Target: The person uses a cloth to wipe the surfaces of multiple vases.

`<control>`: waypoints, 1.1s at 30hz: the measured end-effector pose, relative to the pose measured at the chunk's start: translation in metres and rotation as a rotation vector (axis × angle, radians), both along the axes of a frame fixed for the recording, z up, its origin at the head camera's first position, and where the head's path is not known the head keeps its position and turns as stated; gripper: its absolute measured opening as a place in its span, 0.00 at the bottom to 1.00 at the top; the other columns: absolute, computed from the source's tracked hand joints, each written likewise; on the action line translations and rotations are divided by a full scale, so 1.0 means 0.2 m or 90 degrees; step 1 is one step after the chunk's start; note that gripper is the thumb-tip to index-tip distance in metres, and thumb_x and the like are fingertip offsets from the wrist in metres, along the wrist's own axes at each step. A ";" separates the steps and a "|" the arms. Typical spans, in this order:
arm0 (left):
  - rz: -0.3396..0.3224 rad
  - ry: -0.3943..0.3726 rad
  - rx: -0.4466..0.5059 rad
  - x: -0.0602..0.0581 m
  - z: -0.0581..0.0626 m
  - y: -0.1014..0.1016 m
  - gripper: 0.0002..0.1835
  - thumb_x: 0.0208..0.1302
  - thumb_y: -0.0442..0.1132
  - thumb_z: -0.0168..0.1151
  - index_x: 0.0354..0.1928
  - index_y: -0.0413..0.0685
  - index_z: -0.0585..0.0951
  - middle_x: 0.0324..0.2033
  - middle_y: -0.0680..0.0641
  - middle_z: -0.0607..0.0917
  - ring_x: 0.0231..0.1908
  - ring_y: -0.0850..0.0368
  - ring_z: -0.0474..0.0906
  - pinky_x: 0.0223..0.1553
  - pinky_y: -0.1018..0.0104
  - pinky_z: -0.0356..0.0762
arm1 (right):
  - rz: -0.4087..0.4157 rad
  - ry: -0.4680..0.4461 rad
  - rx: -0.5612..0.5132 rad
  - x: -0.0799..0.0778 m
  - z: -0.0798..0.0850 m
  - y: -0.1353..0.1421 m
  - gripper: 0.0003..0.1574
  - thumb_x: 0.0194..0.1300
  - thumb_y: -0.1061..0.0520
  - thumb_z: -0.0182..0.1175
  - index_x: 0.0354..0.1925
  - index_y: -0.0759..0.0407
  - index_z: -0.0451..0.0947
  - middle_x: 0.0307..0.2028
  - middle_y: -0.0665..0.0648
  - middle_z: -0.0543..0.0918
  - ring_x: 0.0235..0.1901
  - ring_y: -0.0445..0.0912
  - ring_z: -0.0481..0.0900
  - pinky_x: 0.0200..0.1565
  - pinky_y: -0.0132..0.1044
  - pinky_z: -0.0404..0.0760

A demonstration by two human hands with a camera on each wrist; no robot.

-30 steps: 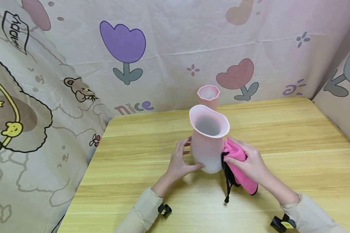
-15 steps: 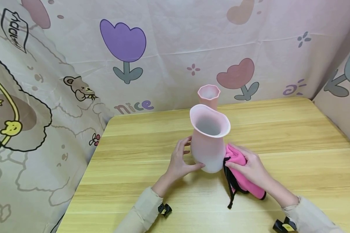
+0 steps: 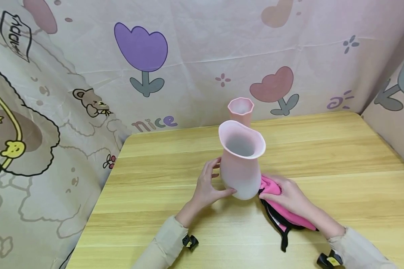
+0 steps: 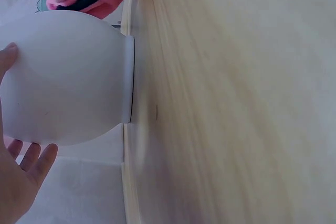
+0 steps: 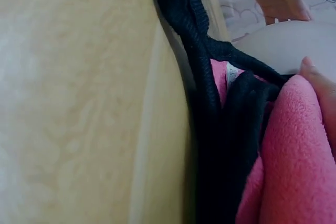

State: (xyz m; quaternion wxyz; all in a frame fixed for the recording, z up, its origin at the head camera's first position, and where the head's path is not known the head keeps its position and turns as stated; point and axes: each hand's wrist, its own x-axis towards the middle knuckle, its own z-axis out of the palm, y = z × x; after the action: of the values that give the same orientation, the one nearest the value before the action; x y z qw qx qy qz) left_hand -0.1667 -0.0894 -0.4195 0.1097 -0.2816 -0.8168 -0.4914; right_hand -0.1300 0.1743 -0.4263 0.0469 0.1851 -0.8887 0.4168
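A pale pink vase [image 3: 239, 172] with a flared wavy rim stands upright on the wooden table. My left hand [image 3: 208, 186] grips its left side low down, thumb in front and fingers round the back; the left wrist view shows the vase's foot [image 4: 128, 80] on the tabletop. In my right hand [image 3: 291, 196] is a bunched pink cloth [image 3: 270, 186] with black edging and a black loop [image 5: 202, 77]. That cloth lies against the vase's lower right side, and its loose end hangs to the table. The right palm is hidden.
Behind the vase stands a smaller pink vase [image 3: 241, 110] with an angular rim, partly covered by the larger one. A printed curtain [image 3: 195, 45] hangs along the back and sides of the table [image 3: 155, 168].
My right hand has slid the cloth down the vase's right side, and the cloth's loose end has swung right and lower. The left hand and the vase stay in place.
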 end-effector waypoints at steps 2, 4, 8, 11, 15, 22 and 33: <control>-0.001 0.002 0.001 0.00 0.00 0.00 0.50 0.36 0.43 0.77 0.63 0.53 0.60 0.57 0.50 0.66 0.53 0.52 0.69 0.44 0.57 0.78 | 0.003 -0.013 0.018 0.00 0.00 0.00 0.39 0.49 0.45 0.68 0.57 0.57 0.71 0.50 0.56 0.78 0.50 0.50 0.75 0.47 0.47 0.76; -0.002 0.002 0.002 0.00 0.00 0.00 0.50 0.35 0.42 0.77 0.63 0.53 0.60 0.57 0.50 0.67 0.53 0.51 0.69 0.44 0.56 0.78 | 0.008 -0.016 0.037 0.00 0.00 -0.01 0.39 0.49 0.45 0.68 0.57 0.57 0.71 0.49 0.55 0.79 0.47 0.48 0.77 0.43 0.42 0.78; -0.002 0.002 0.002 0.00 0.00 0.00 0.50 0.35 0.42 0.77 0.63 0.53 0.60 0.57 0.50 0.66 0.53 0.51 0.69 0.44 0.57 0.78 | 0.016 -0.014 0.062 -0.01 0.00 -0.01 0.37 0.49 0.44 0.68 0.56 0.55 0.72 0.46 0.53 0.80 0.40 0.42 0.77 0.35 0.33 0.76; -0.002 0.002 0.001 0.00 0.00 0.00 0.50 0.36 0.42 0.77 0.64 0.53 0.60 0.57 0.50 0.66 0.53 0.51 0.69 0.44 0.57 0.78 | 0.020 -0.007 0.065 -0.01 0.01 -0.01 0.35 0.48 0.45 0.68 0.54 0.53 0.74 0.44 0.51 0.81 0.36 0.39 0.76 0.31 0.30 0.73; -0.003 0.002 0.002 0.00 0.00 0.00 0.50 0.36 0.43 0.77 0.64 0.53 0.60 0.57 0.50 0.67 0.53 0.50 0.69 0.44 0.57 0.78 | 0.025 -0.002 0.057 -0.01 0.01 -0.01 0.33 0.48 0.46 0.69 0.53 0.51 0.75 0.42 0.49 0.82 0.33 0.38 0.75 0.29 0.29 0.72; -0.006 0.008 0.006 0.00 0.00 0.00 0.50 0.36 0.42 0.77 0.64 0.53 0.60 0.57 0.50 0.67 0.52 0.49 0.69 0.44 0.57 0.78 | 0.009 -0.005 0.041 0.00 0.03 -0.01 0.36 0.48 0.46 0.69 0.54 0.58 0.74 0.45 0.55 0.81 0.41 0.43 0.77 0.35 0.32 0.76; -0.006 0.010 0.007 -0.01 -0.01 0.00 0.50 0.36 0.43 0.77 0.64 0.53 0.60 0.57 0.50 0.67 0.52 0.50 0.69 0.43 0.57 0.79 | -0.016 0.054 -0.018 0.00 0.12 0.00 0.36 0.48 0.49 0.69 0.54 0.63 0.73 0.50 0.61 0.78 0.51 0.57 0.75 0.48 0.51 0.75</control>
State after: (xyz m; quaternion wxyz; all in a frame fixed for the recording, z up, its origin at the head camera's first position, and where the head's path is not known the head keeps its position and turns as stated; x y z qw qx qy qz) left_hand -0.1679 -0.0900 -0.4207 0.1158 -0.2886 -0.8119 -0.4941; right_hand -0.1305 0.1737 -0.4013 0.0920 0.1910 -0.8822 0.4204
